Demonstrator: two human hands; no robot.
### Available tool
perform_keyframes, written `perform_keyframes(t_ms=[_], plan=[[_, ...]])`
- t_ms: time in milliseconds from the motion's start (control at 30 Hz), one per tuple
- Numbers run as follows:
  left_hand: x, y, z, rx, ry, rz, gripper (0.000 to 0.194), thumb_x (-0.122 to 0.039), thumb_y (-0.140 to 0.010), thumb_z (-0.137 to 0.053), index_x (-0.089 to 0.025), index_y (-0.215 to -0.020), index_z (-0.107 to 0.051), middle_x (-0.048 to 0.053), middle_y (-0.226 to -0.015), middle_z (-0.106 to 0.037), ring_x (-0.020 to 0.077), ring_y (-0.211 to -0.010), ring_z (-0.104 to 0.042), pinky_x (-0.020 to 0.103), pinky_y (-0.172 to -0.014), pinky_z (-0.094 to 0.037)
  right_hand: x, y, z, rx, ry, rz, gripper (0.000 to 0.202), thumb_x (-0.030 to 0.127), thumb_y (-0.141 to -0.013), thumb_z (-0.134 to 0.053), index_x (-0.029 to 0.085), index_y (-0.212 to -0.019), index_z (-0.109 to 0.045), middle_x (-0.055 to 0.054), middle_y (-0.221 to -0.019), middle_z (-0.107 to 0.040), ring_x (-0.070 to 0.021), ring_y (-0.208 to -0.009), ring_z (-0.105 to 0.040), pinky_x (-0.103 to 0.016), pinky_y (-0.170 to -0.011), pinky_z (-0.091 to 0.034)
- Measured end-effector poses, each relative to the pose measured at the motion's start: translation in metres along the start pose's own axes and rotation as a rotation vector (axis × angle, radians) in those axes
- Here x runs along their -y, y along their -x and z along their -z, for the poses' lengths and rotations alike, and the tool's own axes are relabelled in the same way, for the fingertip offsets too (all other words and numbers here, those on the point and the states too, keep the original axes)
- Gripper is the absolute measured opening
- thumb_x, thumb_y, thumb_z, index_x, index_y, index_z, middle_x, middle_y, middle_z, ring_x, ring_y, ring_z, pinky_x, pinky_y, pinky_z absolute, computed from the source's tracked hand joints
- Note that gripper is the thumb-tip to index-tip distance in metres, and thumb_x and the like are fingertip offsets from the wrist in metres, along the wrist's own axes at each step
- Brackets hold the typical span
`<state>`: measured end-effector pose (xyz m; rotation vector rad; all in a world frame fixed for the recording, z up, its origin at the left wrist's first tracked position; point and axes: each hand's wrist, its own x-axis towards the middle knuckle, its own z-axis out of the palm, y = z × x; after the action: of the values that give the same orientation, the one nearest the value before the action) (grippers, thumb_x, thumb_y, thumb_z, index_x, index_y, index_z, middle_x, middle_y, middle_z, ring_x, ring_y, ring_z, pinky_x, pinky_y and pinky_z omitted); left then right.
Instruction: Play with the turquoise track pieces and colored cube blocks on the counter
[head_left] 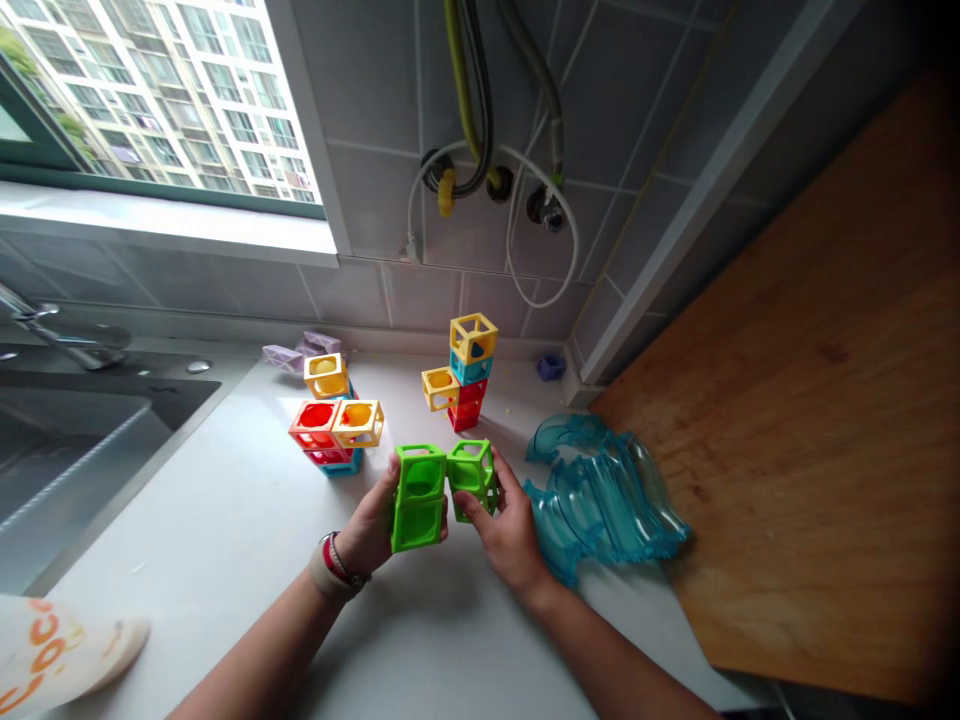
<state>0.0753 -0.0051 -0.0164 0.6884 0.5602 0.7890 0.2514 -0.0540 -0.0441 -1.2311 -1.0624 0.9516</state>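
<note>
Above the white counter (225,560), my left hand (375,515) grips a green block pair (418,498), two open-framed cubes one above the other. My right hand (508,525) is closed on another green block piece (471,478), its thumb on the front. The two green pieces meet or nearly meet at their upper edges. Behind them rises a tower of red, blue and yellow cubes (471,368) with a yellow cube jutting out to the left. To the left of my left hand is a second stack of red, yellow and blue cubes (319,428).
Translucent teal curved pieces (607,500) lie right of my right hand, beside a wooden panel (810,450). Purple pieces (300,352) and a dark blue cube (550,367) are near the wall. A sink (75,470) and a cup (60,650) are at left.
</note>
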Motion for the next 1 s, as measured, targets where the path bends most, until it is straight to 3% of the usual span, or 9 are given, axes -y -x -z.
perform_keyframes(t_ms=[133,267,367,533,667,833,1000], plan=[[0.001,-0.001,-0.009,-0.146,-0.170,-0.142,0.061,-0.066,-0.076,-0.079,-0.016,-0.110,-0.069,0.009,-0.096,-0.074,0.0239,-0.079,-0.072,0.034,-0.069,-0.061,0.002,0.001,0.000,-0.016,0.149,0.058,0.068,0.042,-0.083,-0.082,0.029,-0.145,-0.058,-0.008,-0.129,-0.069,-0.0286,-0.118,-0.065,-0.041,-0.103,-0.053],[-0.001,-0.002,-0.011,-0.186,-0.149,-0.227,0.057,-0.066,-0.081,-0.074,-0.017,-0.110,-0.068,0.007,-0.096,-0.074,0.0227,-0.078,-0.072,0.031,-0.065,-0.061,0.007,0.002,-0.003,0.070,0.233,0.088,0.043,0.040,-0.086,-0.079,0.029,-0.126,-0.072,-0.006,-0.107,-0.071,-0.0254,-0.098,-0.068,-0.036,-0.092,-0.055],[-0.003,0.000,-0.008,-0.107,-0.079,-0.180,0.056,-0.067,-0.083,-0.071,-0.019,-0.111,-0.068,0.007,-0.094,-0.074,0.0219,-0.071,-0.071,0.033,-0.061,-0.061,0.007,0.003,-0.003,0.083,0.232,0.098,0.035,0.038,-0.088,-0.076,0.028,-0.121,-0.073,-0.005,-0.104,-0.071,-0.0241,-0.093,-0.067,-0.034,-0.084,-0.056],[-0.008,0.004,-0.002,0.087,0.126,-0.150,0.061,-0.076,-0.087,-0.057,-0.020,-0.108,-0.071,0.007,-0.097,-0.070,0.0224,-0.072,-0.070,0.028,-0.046,-0.055,-0.007,0.003,0.000,0.071,0.208,0.064,0.049,0.037,-0.087,-0.075,0.027,-0.134,-0.065,-0.009,-0.125,-0.066,-0.0294,-0.117,-0.062,-0.035,-0.089,-0.057],[-0.005,0.004,0.005,0.211,0.195,-0.113,0.063,-0.077,-0.086,-0.056,-0.020,-0.107,-0.070,0.008,-0.097,-0.068,0.0232,-0.073,-0.068,0.027,-0.044,-0.054,-0.011,0.001,-0.001,0.028,0.158,0.029,0.053,0.032,-0.082,-0.077,0.027,-0.133,-0.064,-0.009,-0.127,-0.063,-0.0289,-0.118,-0.063,-0.036,-0.091,-0.058],[0.009,-0.003,0.016,0.316,0.178,0.041,0.066,-0.077,-0.082,-0.063,-0.017,-0.108,-0.071,0.009,-0.094,-0.070,0.0243,-0.073,-0.070,0.031,-0.049,-0.058,0.004,-0.008,-0.007,0.023,0.073,0.065,0.051,0.030,-0.075,-0.083,0.024,-0.124,-0.068,-0.009,-0.125,-0.064,-0.0281,-0.114,-0.066,-0.037,-0.095,-0.058],[0.010,-0.004,0.021,0.319,0.190,0.052,0.069,-0.079,-0.082,-0.059,-0.016,-0.109,-0.070,0.009,-0.096,-0.069,0.0211,-0.071,-0.069,0.030,-0.050,-0.058,0.027,-0.037,0.002,-0.076,0.042,0.098,0.054,0.035,-0.077,-0.083,0.020,-0.126,-0.064,-0.012,-0.122,-0.070,-0.0282,-0.109,-0.070,-0.043,-0.095,-0.059]])
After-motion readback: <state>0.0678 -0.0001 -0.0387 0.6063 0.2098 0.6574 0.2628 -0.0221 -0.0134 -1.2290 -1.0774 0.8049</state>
